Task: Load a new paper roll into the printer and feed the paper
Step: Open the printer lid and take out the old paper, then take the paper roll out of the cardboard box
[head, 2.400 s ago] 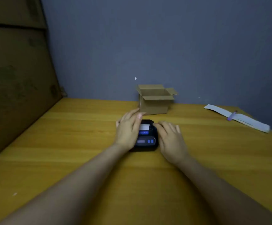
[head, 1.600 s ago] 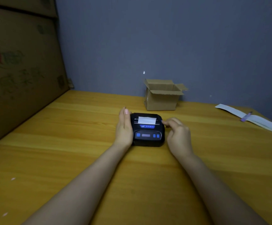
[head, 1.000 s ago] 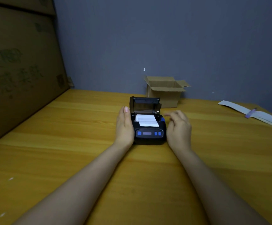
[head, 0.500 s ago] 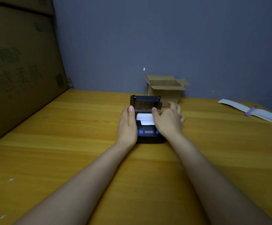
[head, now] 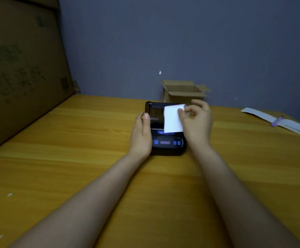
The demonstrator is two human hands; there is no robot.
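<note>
A small black printer with blue buttons sits on the wooden table, its lid standing open at the back. My left hand rests flat against the printer's left side, fingers straight. My right hand pinches the white paper at its top end and holds it raised above the open compartment; a loose strip hangs down toward the printer. Whether a roll core is behind my fingers is hidden.
An open small cardboard box stands just behind the printer against the blue wall. A long white paper strip with a purple pen lies at the right edge. A large cardboard sheet leans along the left side.
The printer lid was opened. My right hand reached into the compartment, took the white paper and lifted it up. My left hand stayed on the printer's left side.
</note>
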